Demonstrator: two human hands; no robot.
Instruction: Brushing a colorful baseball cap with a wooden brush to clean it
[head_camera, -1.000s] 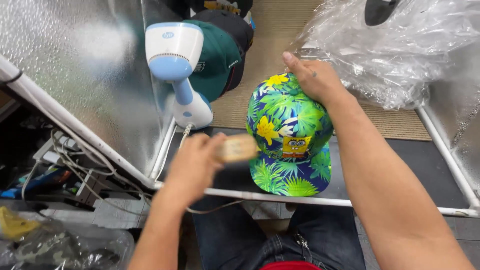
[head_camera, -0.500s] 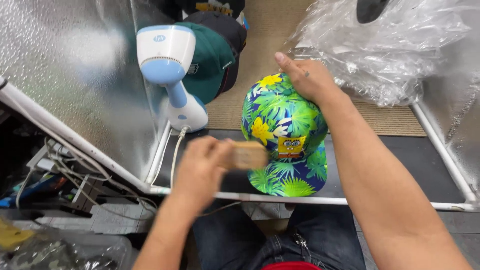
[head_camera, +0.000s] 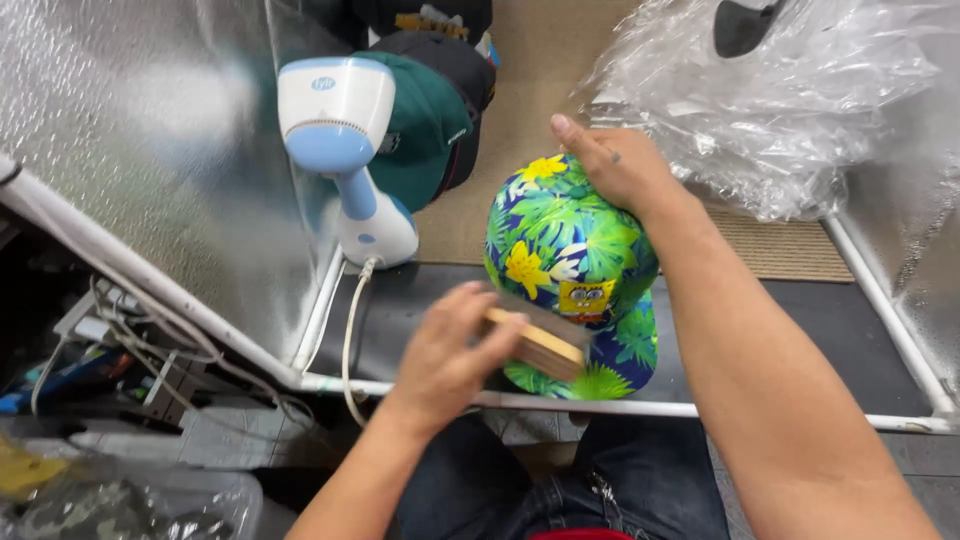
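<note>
A cap with a blue and green tropical leaf and yellow flower print (head_camera: 560, 240) stands in the middle, its brim toward me. My right hand (head_camera: 610, 165) rests on the cap's far top and grips it. My left hand (head_camera: 450, 355) holds a small wooden brush (head_camera: 535, 340) against the cap's brim and lower front. A small yellow cartoon patch sits on the cap's front panel.
A white and light blue handheld steamer (head_camera: 345, 150) stands at the left, its cord running down over the white frame rail (head_camera: 700, 408). A dark green cap (head_camera: 430, 120) and black caps lie behind it. Crumpled clear plastic (head_camera: 790, 100) fills the upper right. Foil-faced panel at left.
My left hand has moved the brush rightward and down, from beside the cap's left side onto its brim. My right hand stays on top of the cap.
</note>
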